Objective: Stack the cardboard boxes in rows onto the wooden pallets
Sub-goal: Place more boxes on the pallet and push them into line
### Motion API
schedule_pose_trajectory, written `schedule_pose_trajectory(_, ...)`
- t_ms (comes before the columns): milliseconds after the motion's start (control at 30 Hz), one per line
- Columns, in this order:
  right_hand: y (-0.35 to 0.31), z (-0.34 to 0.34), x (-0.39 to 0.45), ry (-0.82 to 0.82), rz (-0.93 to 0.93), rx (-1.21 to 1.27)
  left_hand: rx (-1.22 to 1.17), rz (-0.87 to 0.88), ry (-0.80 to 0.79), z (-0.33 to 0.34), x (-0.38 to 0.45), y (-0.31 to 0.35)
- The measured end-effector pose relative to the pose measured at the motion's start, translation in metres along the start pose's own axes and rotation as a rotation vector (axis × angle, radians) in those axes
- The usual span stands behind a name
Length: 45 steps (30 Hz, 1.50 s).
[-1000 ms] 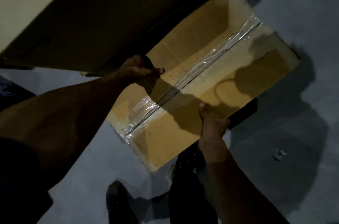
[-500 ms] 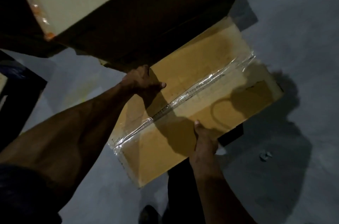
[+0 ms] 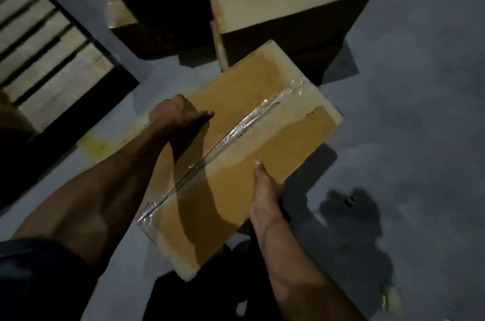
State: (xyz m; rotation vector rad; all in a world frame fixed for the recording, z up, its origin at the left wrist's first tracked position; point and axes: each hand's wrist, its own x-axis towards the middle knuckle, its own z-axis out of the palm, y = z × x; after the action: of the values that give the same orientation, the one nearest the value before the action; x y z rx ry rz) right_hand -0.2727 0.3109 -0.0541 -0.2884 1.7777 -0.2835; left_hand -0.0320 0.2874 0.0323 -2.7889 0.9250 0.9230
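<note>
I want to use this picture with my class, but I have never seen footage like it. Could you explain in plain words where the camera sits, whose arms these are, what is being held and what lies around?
There is no machine here. The camera is worn on a person's head and looks forward and down, so the two arms reaching in from the bottom belong to the wearer.

Both hands carry one taped cardboard box, held above the grey floor. The left hand grips its far-left edge, thumb lying on top. The right hand grips the near-right edge, thumb on top.

Ahead stand more boxes: a stack with orange marks along its tape, and another stack to its left. At the far left is a slatted wooden pallet, where the boxes are meant to go. The picture is dim, so finer details cannot be told.
</note>
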Motion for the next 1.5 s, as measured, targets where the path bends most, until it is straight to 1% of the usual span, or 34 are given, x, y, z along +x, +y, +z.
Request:
schedule_pose_trajectory(33,0.001,0.000,-0.011,0.042,-0.074,-0.023,-0.005,0.007,0.031,-0.014,-0.022,-0.012)
schedule_pose_trajectory(67,0.008,0.002,-0.019,0.023,-0.142,-0.022,-0.009,-0.006,0.064,-0.029,-0.048,-0.028)
schedule_pose_trajectory(100,0.014,-0.001,-0.032,-0.038,-0.180,-0.044,-0.028,-0.011,0.107,-0.043,-0.072,-0.042)
schedule_pose_trajectory(167,0.020,-0.006,-0.069,-0.080,-0.235,-0.050,-0.069,-0.026,0.188,-0.066,-0.108,-0.068)
schedule_pose_trajectory(233,0.014,-0.009,-0.109,-0.187,-0.290,-0.086,-0.105,-0.084,0.230,-0.082,-0.135,-0.099)
schedule_pose_trajectory(267,0.006,-0.009,-0.139,-0.212,-0.336,-0.098,-0.147,-0.107,0.230,-0.090,-0.148,-0.114)
schedule_pose_trajectory(333,-0.007,-0.005,-0.180,-0.172,-0.419,-0.069,-0.256,-0.117,0.248,-0.104,-0.171,-0.140)
schedule_pose_trajectory(367,-0.014,-0.003,-0.201,-0.190,-0.465,-0.062,-0.306,-0.126,0.263,-0.111,-0.182,-0.150)
schedule_pose_trajectory(500,-0.036,0.012,-0.255,-0.249,-0.571,-0.176,-0.491,-0.230,0.332,-0.129,-0.222,-0.180)
schedule_pose_trajectory(633,-0.058,0.046,-0.296,-0.286,-0.674,-0.306,-0.711,-0.352,0.436,-0.135,-0.242,-0.203)
schedule_pose_trajectory(767,-0.085,0.093,-0.326,-0.295,-0.815,-0.525,-0.865,-0.447,0.529,-0.145,-0.243,-0.220)
schedule_pose_trajectory(833,-0.099,0.122,-0.334,-0.324,-0.892,-0.607,-0.888,-0.499,0.574,-0.155,-0.238,-0.223)
schedule_pose_trajectory(967,-0.126,0.183,-0.348,-0.418,-0.987,-0.733,-0.960,-0.607,0.685,-0.177,-0.225,-0.225)
schedule_pose_trajectory(1100,-0.149,0.236,-0.367,-0.521,-1.042,-0.875,-0.980,-0.691,0.771,-0.199,-0.210,-0.235)
schedule_pose_trajectory(1167,-0.157,0.261,-0.376,-0.555,-1.058,-0.910,-0.989,-0.727,0.803,-0.210,-0.202,-0.241)
schedule_pose_trajectory(1333,-0.160,0.317,-0.399,-0.583,-1.100,-0.953,-1.010,-0.816,0.847,-0.237,-0.182,-0.263)
schedule_pose_trajectory(1500,-0.152,0.386,-0.411,-0.579,-1.112,-0.967,-1.030,-0.841,0.872,-0.261,-0.145,-0.300)
